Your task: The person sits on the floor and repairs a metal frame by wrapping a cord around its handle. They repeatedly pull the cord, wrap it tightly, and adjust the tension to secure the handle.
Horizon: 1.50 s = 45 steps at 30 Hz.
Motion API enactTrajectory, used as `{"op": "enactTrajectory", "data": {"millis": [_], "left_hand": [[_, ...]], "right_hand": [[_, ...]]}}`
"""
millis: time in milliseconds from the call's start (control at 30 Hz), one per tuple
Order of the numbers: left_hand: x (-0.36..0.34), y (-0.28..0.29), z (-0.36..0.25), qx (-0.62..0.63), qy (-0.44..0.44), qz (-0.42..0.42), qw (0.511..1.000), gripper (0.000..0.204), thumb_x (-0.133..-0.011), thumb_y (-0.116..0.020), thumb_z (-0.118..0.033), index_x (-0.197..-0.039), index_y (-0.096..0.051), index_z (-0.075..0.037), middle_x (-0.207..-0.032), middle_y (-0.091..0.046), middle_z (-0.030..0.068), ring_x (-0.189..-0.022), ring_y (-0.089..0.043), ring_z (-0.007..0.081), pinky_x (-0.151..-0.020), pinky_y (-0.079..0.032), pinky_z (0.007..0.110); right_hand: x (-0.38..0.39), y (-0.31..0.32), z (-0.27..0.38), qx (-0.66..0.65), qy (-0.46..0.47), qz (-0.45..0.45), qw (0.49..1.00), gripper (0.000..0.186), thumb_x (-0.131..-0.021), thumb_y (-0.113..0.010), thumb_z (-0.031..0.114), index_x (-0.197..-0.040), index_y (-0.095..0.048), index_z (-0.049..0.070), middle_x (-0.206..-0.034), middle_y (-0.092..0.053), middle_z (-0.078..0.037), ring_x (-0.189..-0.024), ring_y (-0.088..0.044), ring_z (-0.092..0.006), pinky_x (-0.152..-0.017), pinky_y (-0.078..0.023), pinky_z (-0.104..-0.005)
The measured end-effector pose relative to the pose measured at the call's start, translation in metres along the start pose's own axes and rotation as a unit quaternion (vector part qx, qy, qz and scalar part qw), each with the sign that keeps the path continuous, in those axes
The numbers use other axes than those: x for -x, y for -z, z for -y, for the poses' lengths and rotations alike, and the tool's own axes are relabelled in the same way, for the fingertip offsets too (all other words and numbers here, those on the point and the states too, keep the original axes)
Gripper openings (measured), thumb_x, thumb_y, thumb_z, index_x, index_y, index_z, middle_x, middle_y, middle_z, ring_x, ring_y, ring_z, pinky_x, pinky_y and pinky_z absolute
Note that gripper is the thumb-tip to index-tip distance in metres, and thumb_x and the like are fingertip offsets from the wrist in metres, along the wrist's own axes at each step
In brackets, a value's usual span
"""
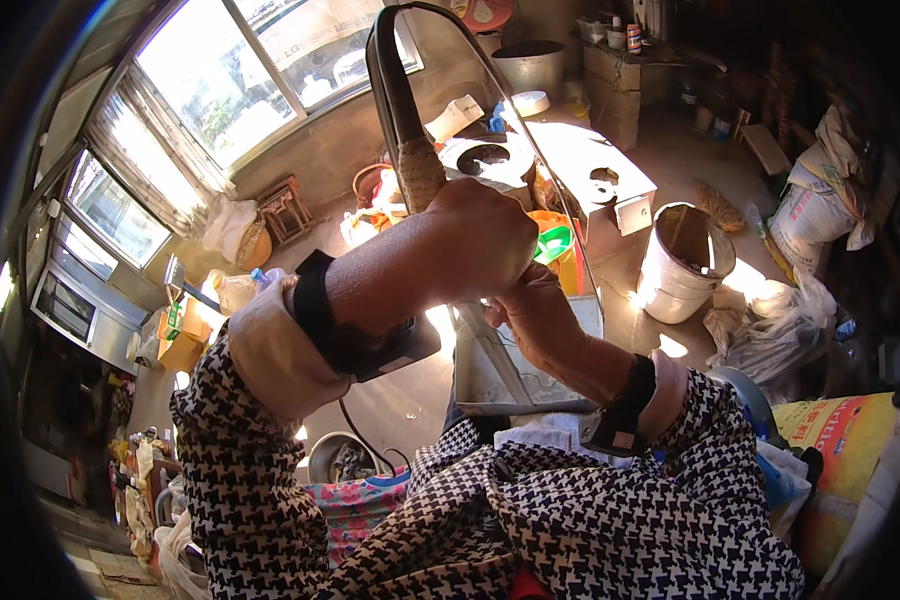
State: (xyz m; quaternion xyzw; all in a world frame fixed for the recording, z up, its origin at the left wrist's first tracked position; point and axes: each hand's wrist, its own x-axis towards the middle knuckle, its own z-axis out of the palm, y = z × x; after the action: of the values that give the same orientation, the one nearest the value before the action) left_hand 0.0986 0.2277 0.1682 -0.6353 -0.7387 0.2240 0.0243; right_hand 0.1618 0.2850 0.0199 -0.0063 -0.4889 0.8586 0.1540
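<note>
My left hand (478, 232) is wrapped round a long tool (419, 172) with a dark, looped top, a thin rod or wire and a tan wrapped section. Just below it my right hand (526, 310) has its fingers curled on the same tool, partly hidden by the left. A pale metal bar (500, 365) slopes from beneath my hands into a grey rectangular tray (560, 395). An orange-yellow container (570, 270) with a green item (554, 242) stands behind my hands.
A white bucket (680, 270) and sacks (810, 215) stand right. Behind are white units with round holes (620, 165). Cardboard boxes (180, 350) lie left, a metal pot (330, 460) below. A yellow sack (835, 440) is close on my right, plastic sheeting (780, 330) beyond it.
</note>
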Motion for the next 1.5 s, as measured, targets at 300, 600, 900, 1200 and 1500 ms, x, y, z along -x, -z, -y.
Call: {"op": "enactTrajectory", "data": {"millis": [300, 600, 900, 1200, 1500], "left_hand": [[-0.003, -0.007, -0.006, 0.028, 0.038, -0.065, 0.997, 0.010, -0.062, -0.069, -0.014, -0.069, -0.068, -0.006, -0.072, -0.066, 0.0116, -0.074, -0.067, 0.0278, -0.064, -0.052, 0.038], [0.017, -0.041, -0.001, 0.079, -0.102, -0.312, 0.941, 0.006, -0.069, -0.063, -0.007, -0.073, -0.059, -0.005, -0.074, -0.055, 0.0072, -0.072, -0.055, 0.0238, -0.066, -0.043, 0.038], [0.078, -0.087, -0.010, 0.391, -0.057, -0.411, 0.822, 0.016, -0.079, -0.065, 0.005, -0.091, -0.058, -0.002, -0.089, -0.063, 0.0103, -0.078, -0.062, 0.0223, -0.067, -0.049, 0.032], [0.100, -0.155, -0.009, 0.764, -0.019, -0.429, 0.482, 0.006, -0.089, -0.052, 0.002, -0.094, -0.054, 0.000, -0.086, -0.063, 0.0121, -0.077, -0.058, 0.0166, -0.069, -0.047, 0.029], [0.105, -0.172, -0.001, 0.796, -0.043, -0.371, 0.476, 0.005, -0.092, -0.052, -0.003, -0.094, -0.055, -0.001, -0.083, -0.061, 0.0128, -0.075, -0.056, 0.0171, -0.068, -0.046, 0.029]], "right_hand": [[0.000, -0.002, 0.000, -0.034, -0.003, -0.015, 0.999, 0.011, -0.088, -0.063, 0.018, -0.088, -0.063, 0.006, -0.078, -0.061, 0.000, -0.062, -0.051, -0.0053, -0.053, -0.041, -0.0216], [-0.005, 0.013, -0.009, -0.063, 0.008, 0.045, 0.997, 0.017, -0.089, -0.060, 0.019, -0.094, -0.062, 0.003, -0.079, -0.062, -0.003, -0.063, -0.055, -0.0071, -0.056, -0.045, -0.0221], [-0.005, 0.017, 0.007, -0.198, -0.094, 0.063, 0.974, 0.029, -0.091, -0.049, 0.009, -0.115, -0.054, -0.005, -0.075, -0.054, -0.004, -0.062, -0.056, -0.0116, -0.062, -0.054, -0.0242], [-0.026, 0.014, 0.018, -0.176, -0.125, 0.081, 0.973, 0.036, -0.093, -0.051, 0.011, -0.125, -0.043, -0.002, -0.078, -0.053, -0.005, -0.062, -0.056, -0.0116, -0.060, -0.052, -0.0238], [-0.065, -0.008, 0.043, -0.036, -0.261, 0.285, 0.922, 0.024, -0.091, -0.058, 0.019, -0.106, -0.057, 0.001, -0.080, -0.059, -0.002, -0.058, -0.052, -0.0069, -0.049, -0.041, -0.0211]]}}
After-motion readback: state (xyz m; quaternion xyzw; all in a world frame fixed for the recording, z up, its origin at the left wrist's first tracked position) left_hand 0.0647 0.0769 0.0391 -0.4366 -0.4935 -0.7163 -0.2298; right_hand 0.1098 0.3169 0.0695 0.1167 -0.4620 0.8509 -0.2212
